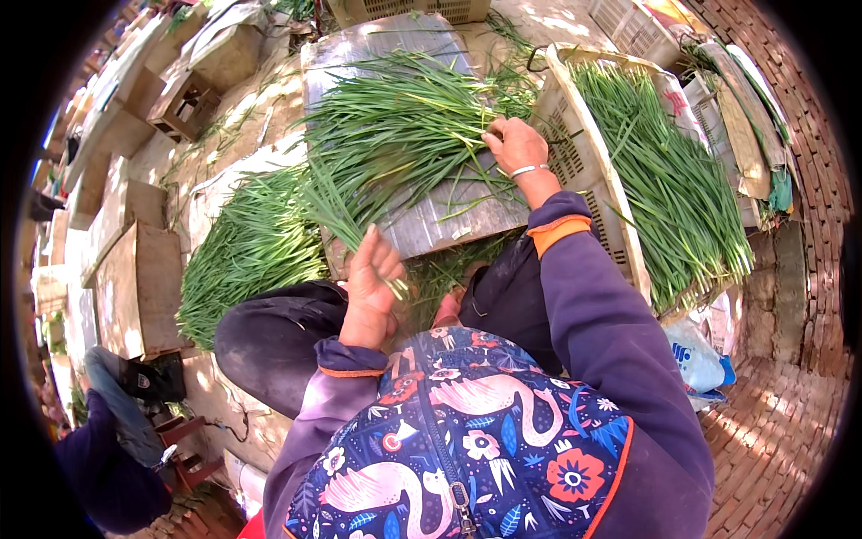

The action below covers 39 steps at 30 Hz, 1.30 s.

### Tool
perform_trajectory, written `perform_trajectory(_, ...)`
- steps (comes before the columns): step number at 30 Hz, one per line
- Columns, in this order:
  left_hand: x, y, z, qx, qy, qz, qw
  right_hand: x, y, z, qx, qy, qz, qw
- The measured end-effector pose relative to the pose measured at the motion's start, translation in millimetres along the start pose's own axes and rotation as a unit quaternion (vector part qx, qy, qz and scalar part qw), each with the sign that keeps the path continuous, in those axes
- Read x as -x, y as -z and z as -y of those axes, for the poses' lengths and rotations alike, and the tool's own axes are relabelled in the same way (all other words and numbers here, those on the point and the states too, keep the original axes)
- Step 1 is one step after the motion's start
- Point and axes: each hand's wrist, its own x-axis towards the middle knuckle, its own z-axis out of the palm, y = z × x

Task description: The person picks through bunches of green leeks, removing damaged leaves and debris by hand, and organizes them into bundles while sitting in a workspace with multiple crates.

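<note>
A small bunch of garlic chives [340, 212] is held in my left hand [374, 273], its pale stem ends poking out below the fingers and its leaves pointing up and away. My right hand [517, 145], with a silver bracelet at the wrist, pinches stem ends at the right side of a loose chive pile [404, 124]. That pile spreads over a low board covered in dark sheeting [438, 232]. Left of the board, beside my knee, lies a second heap of chives [252, 246], its stem ends facing right.
A pale plastic crate [596, 175] full of aligned chives [663, 182] stands at my right. Wooden boxes [138, 286] line the left. Another person [111, 451] sits at lower left. A plastic bag [697, 357] lies behind the crate's near end, by brick paving [774, 431].
</note>
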Motion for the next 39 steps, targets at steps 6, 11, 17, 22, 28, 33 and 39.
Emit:
perform_trajectory(6, -4.9, 7.9, 7.5, -0.076, 0.024, -0.025, 0.996, 66.3, 12.6, 39.8, -0.153, -0.062, 0.044, 0.985)
perform_trajectory(11, -11.4, 5.5, 24.7, -0.175, 0.004, -0.06, 0.983, 160.5, 3.2, 74.4, -0.368, -0.149, 0.112, 0.911)
perform_trajectory(17, -9.8, 6.2, 39.5, -0.157, 0.012, -0.044, 0.987, 199.3, -19.0, 86.0, -0.501, -0.17, 0.199, 0.825)
perform_trajectory(22, -7.4, 11.4, 34.7, -0.174, 0.001, -0.068, 0.982, 187.8, -25.2, 85.3, -0.576, -0.173, 0.187, 0.777)
perform_trajectory(28, -6.1, 7.8, 19.4, -0.145, -0.026, -0.053, 0.988, 192.4, -21.6, 57.9, -0.538, -0.243, 0.213, 0.778)
perform_trajectory(33, -6.3, 2.6, 23.7, -0.117, -0.031, -0.019, 0.992, 181.3, -11.9, 82.4, -0.617, -0.181, 0.112, 0.758)
perform_trajectory(39, -6.6, 8.3, 30.2, -0.095, -0.055, 0.014, 0.994, 156.9, 0.3, 102.0, -0.637, -0.081, 0.361, 0.676)
